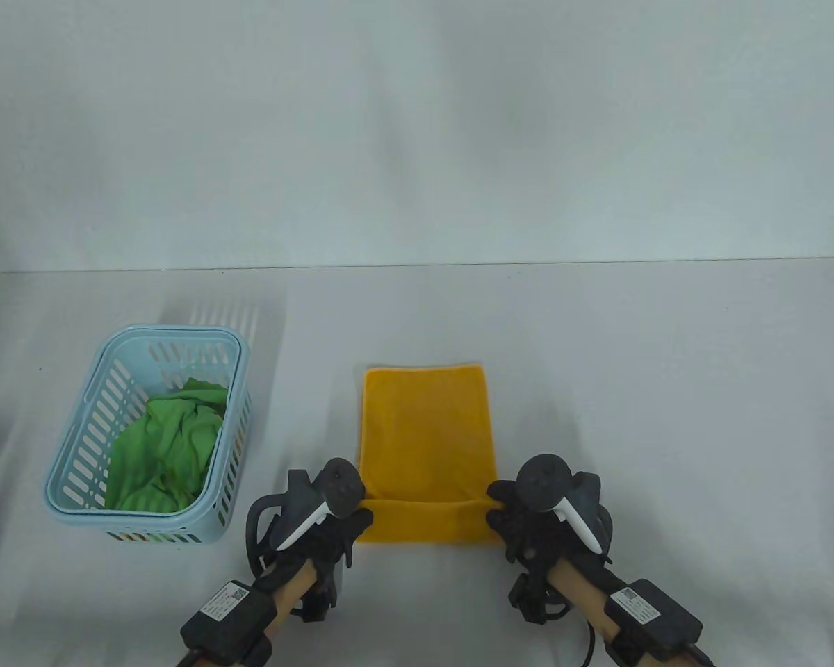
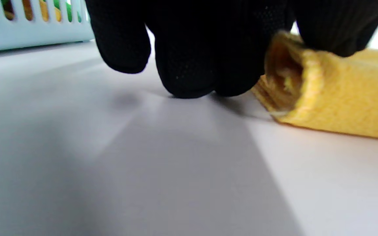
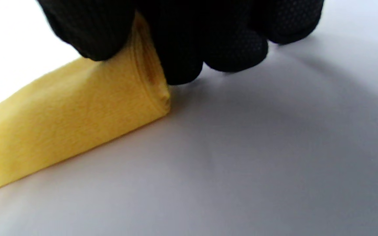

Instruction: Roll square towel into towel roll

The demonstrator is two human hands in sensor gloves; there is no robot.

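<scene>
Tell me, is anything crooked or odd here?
Nothing stands out. The yellow towel lies straight; its near edge is rolled evenly between the left hand and right hand. A green cloth lies crumpled inside the blue basket.

The towel (image 1: 425, 445) is plain yellow-orange, without any pattern. The basket (image 1: 76, 458) left of the towel is light blue with slotted walls, and the cloth (image 1: 167, 445) inside it is bright green. The gloves on the left hand (image 1: 333, 528) and right hand (image 1: 521, 521) are black, each tracker black with a white stripe. The desk (image 1: 667, 389) is pale grey-white.
</scene>
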